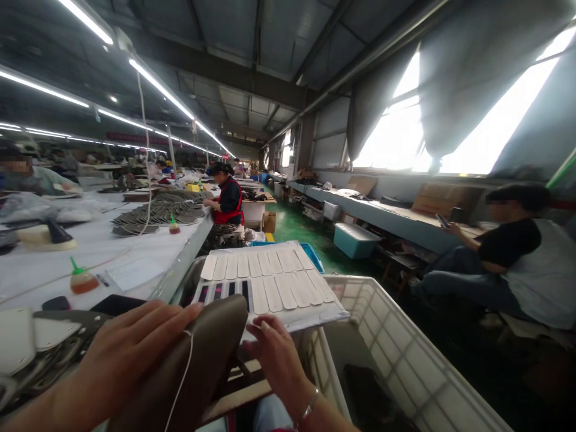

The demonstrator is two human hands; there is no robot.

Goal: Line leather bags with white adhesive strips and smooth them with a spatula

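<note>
Brown panel (213,342), lower middle of the frame, tilted up to a rounded tip between two bare hands! Broad, smooth face, gently curved: probably light, likely bendy rather than rigid, perhaps a touch slippery with that sheen. Hardly fragile by the look of it, though maybe easy to crease. Safest hold, in all likelihood: flat fingers along the broad face, thumb behind, clear of the thin white line (183,378) down the face toward the bottom edge. Thread or cord? Cannot tell.

Over to the left hand (135,339): fingers pressed together across the panel's upper left side, thumb out of sight, tightness impossible to tell. Just right of the panel, the right hand (279,354), fingers curled, tips close together; too blurred to tell whether pinching anything. Silver bracelet (310,404) at the wrist.

Outward, centre of the frame: white strips (288,262) in two rows on a pale board (315,316). Lower right, white crate (400,360). Left, long desk (155,255) with a green-tipped bottle (83,281); lower left corner, grey and white pieces (18,339). Farther off, worker in red apron (229,201).
</note>
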